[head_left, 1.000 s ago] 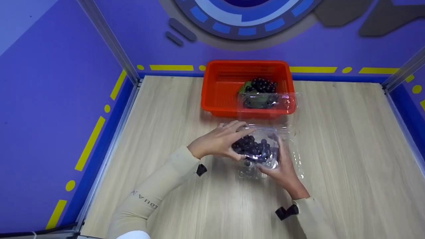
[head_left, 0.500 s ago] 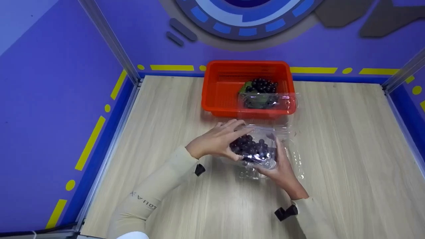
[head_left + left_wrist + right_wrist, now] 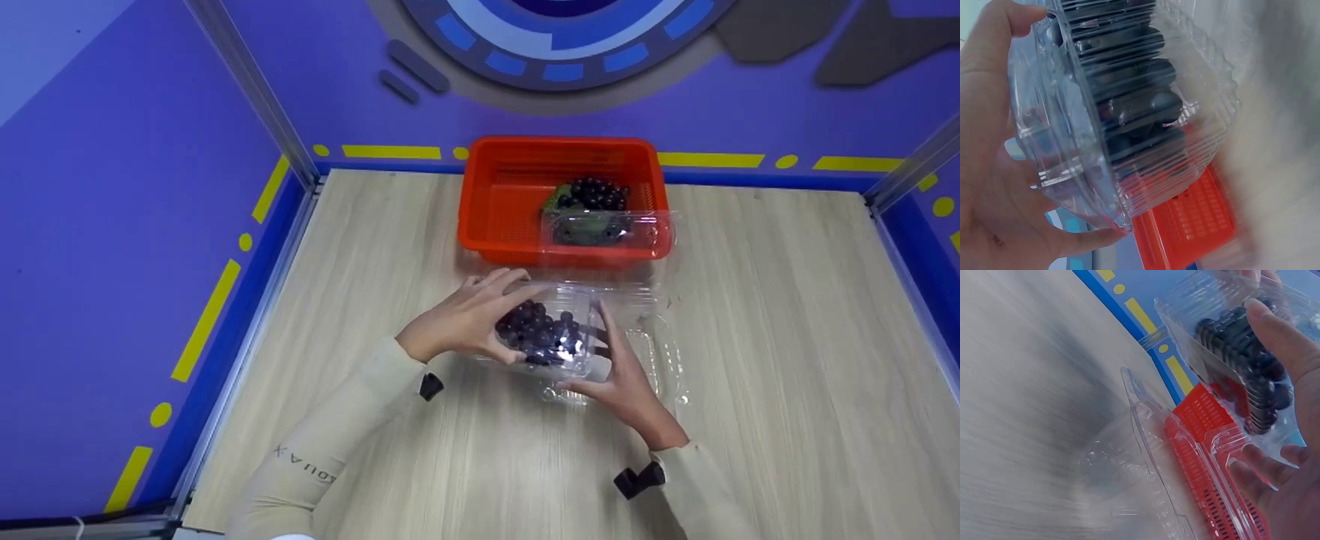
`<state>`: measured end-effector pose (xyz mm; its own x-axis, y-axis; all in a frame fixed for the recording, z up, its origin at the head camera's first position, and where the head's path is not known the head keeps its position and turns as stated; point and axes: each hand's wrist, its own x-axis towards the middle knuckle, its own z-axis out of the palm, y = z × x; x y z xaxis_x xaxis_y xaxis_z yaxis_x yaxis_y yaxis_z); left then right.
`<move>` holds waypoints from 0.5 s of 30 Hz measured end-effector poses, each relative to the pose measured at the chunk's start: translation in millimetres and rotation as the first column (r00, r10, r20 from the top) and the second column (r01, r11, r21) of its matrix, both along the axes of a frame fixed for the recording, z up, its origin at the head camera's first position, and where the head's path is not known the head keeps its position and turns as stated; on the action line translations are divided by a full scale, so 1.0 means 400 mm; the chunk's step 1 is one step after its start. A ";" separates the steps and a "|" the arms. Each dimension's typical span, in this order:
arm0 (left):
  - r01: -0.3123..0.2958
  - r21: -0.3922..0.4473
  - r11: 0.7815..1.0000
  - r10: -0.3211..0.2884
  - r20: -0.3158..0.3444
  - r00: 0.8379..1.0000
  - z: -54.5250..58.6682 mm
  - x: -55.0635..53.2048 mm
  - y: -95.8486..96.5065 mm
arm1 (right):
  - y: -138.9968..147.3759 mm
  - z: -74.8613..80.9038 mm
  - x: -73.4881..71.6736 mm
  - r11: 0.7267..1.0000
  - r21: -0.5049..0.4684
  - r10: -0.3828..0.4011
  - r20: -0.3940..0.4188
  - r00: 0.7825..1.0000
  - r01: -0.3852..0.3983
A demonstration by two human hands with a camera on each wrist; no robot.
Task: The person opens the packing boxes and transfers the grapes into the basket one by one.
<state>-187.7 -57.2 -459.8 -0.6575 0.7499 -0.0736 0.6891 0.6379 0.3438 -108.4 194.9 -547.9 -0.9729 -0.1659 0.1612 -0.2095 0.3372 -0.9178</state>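
Note:
A clear plastic clamshell box holding dark grapes is raised over the table, slightly tilted. My left hand grips its left side; in the left wrist view, the thumb and fingers spread round the ribbed box. At the right side stands my right hand, its thumb at the near corner. The right wrist view shows that thumb against the box and the other fingers relaxed and spread apart from its wall. Beneath lies another clear clamshell, open, its lid leaning over the basket's front rim.
Behind the hands, a red plastic basket stands against the back wall. Inside it lie more dark grapes with something green beside them. Blue printed panels enclose the wooden table at the back and sides.
The box of grapes has shifted left in my left hand. My right hand has moved slightly left too, and its fingers have loosened from the box's side, uncovering more of the open clamshell.

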 end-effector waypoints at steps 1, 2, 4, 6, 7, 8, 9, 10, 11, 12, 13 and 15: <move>-0.010 -0.001 1.000 0.010 -0.002 1.000 -0.002 0.000 -0.009 | -0.002 0.006 0.002 1.000 -0.003 0.004 0.002 1.000 -0.004; -0.021 0.001 1.000 0.021 -0.005 1.000 -0.005 0.000 -0.018 | -0.004 0.013 0.004 1.000 -0.011 0.005 0.002 1.000 -0.005; -0.048 -0.002 0.999 0.048 -0.007 0.999 -0.011 -0.001 -0.038 | -0.007 0.021 0.005 1.000 -0.025 0.008 0.004 1.000 -0.008; -0.075 -0.002 0.997 0.075 -0.004 0.997 -0.020 0.000 -0.059 | -0.005 0.018 0.005 1.000 -0.018 -0.002 0.018 1.000 0.002; -0.087 0.000 0.996 0.087 -0.005 0.996 -0.024 0.001 -0.069 | -0.003 0.013 0.004 1.000 -0.007 -0.007 0.025 1.000 0.007; -0.098 0.000 0.995 0.098 -0.010 0.995 -0.029 0.001 -0.078 | -0.002 0.007 0.003 1.000 -0.003 -0.011 0.029 1.000 0.011; -0.106 0.001 0.994 0.106 -0.016 0.994 -0.034 0.000 -0.087 | 0.001 -0.001 0.001 1.000 0.001 -0.015 0.036 0.999 0.015; -0.115 0.004 0.993 0.115 -0.020 0.993 -0.039 0.000 -0.094 | 0.003 -0.008 -0.001 1.000 0.005 -0.018 0.041 0.999 0.018; -0.123 0.006 0.992 0.123 -0.026 0.992 -0.044 0.000 -0.101 | 0.005 -0.013 -0.003 1.000 0.008 -0.020 0.041 0.999 0.020; -0.132 0.005 0.991 0.132 -0.033 0.991 -0.049 -0.001 -0.107 | 0.005 -0.017 -0.004 1.000 0.010 -0.023 0.038 0.999 0.022; -0.140 0.006 0.990 0.140 -0.037 0.989 -0.054 -0.001 -0.112 | 0.006 -0.020 -0.005 1.000 0.012 -0.025 0.036 0.999 0.024; -0.159 0.008 0.987 0.159 -0.035 0.987 -0.066 -0.003 -0.121 | 0.005 -0.022 -0.006 0.999 0.018 -0.032 0.033 0.999 0.032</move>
<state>-189.1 -105.8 -486.0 -0.7706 0.6358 -0.0441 0.5909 0.7386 0.3244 -110.8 196.9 -556.6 -0.9825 -0.1373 0.1262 -0.1681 0.3596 -0.9179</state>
